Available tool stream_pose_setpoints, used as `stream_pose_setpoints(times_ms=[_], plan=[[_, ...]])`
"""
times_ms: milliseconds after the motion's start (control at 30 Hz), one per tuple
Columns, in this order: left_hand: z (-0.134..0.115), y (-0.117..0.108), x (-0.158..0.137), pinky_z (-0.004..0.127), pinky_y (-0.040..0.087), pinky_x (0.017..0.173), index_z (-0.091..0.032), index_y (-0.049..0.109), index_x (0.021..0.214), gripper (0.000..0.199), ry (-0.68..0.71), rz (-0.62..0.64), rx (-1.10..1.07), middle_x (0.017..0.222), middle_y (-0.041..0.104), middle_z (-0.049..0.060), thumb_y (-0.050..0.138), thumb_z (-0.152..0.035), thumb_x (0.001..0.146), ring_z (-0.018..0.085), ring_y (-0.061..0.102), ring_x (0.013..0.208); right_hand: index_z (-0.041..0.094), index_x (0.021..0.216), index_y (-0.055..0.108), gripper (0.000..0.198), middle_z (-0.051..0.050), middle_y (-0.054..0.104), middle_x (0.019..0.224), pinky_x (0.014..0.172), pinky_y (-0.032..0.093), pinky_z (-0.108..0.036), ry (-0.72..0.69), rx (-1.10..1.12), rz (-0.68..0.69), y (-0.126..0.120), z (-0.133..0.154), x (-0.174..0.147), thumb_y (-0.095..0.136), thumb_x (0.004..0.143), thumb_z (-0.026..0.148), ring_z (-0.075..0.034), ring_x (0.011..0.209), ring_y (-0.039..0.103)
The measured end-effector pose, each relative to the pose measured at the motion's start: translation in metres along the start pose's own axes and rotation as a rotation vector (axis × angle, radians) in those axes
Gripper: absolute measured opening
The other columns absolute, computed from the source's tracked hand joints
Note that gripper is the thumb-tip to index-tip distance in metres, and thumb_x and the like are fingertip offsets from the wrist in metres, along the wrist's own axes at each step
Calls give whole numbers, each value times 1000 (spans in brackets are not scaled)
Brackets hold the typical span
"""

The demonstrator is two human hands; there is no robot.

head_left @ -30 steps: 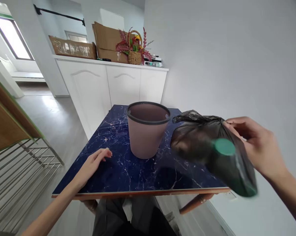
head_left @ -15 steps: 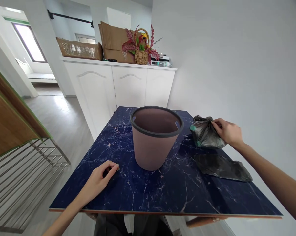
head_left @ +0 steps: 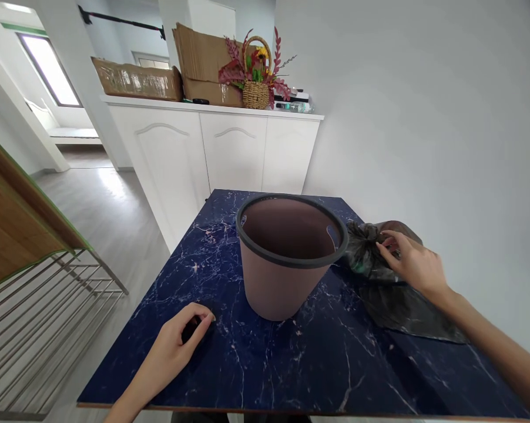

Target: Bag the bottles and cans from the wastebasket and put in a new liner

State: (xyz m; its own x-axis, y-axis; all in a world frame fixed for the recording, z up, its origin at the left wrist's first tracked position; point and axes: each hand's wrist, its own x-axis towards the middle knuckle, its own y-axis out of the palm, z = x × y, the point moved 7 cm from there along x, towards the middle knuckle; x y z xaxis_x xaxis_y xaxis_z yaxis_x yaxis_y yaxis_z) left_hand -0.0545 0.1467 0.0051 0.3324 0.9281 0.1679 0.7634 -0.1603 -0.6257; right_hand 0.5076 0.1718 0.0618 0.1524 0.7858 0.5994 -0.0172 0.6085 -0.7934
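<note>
A mauve trash can with a dark grey rim stands upright on the dark blue marbled table. My left hand rests on the table left of the can, curled, thumb and index tips together around an empty loop. To the right of the can sits a knotted black plastic bag, with something green showing through it. My right hand is at the bag's knot, thumb and index finger parted. A flat black plastic bag lies on the table below that hand, partly covered by my forearm.
Behind the table is a white cabinet carrying cardboard boxes, a flower basket and a plastic bottle. A metal rack stands at the left. A grey wall borders the right side.
The knotted bag has come down onto the table, and my right thumb and index finger have parted at its knot. My left hand keeps its place. The view has shifted slightly.
</note>
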Motion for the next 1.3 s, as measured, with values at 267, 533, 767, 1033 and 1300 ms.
stream_pose_setpoints(times_ms=[267,533,767,1033,1300], plan=[[-4,-2,0,29,57,82,-27,71,98,29,41,-71,10,99,76,4,57,-51,104,23,72,90,24,110,72,42,-7,79,95,74,60,-30,218,659,228,10,83,-127,58,101,63,-24,86,77],[4,0,-5,34,59,86,-28,73,102,31,26,-56,2,104,75,8,54,-53,105,26,72,96,24,103,75,50,-6,77,84,70,58,-30,377,753,324,39,104,-161,59,97,71,-23,76,72],[7,3,-8,36,58,84,-28,72,106,32,6,-3,23,105,73,8,51,-54,107,26,71,95,25,110,76,47,-4,77,85,73,58,-29,410,755,329,45,96,-168,63,96,68,-23,78,73],[7,1,-6,37,58,84,-28,72,104,29,55,6,44,103,74,8,53,-51,107,26,70,93,24,108,76,49,-4,78,86,77,59,-30,429,756,305,44,96,-170,63,95,69,-23,80,74],[3,-1,-5,38,58,86,-28,73,102,34,39,-3,38,101,74,9,53,-54,106,27,70,93,24,110,76,49,-5,78,88,77,59,-31,436,757,280,38,101,-166,62,96,69,-24,80,74]])
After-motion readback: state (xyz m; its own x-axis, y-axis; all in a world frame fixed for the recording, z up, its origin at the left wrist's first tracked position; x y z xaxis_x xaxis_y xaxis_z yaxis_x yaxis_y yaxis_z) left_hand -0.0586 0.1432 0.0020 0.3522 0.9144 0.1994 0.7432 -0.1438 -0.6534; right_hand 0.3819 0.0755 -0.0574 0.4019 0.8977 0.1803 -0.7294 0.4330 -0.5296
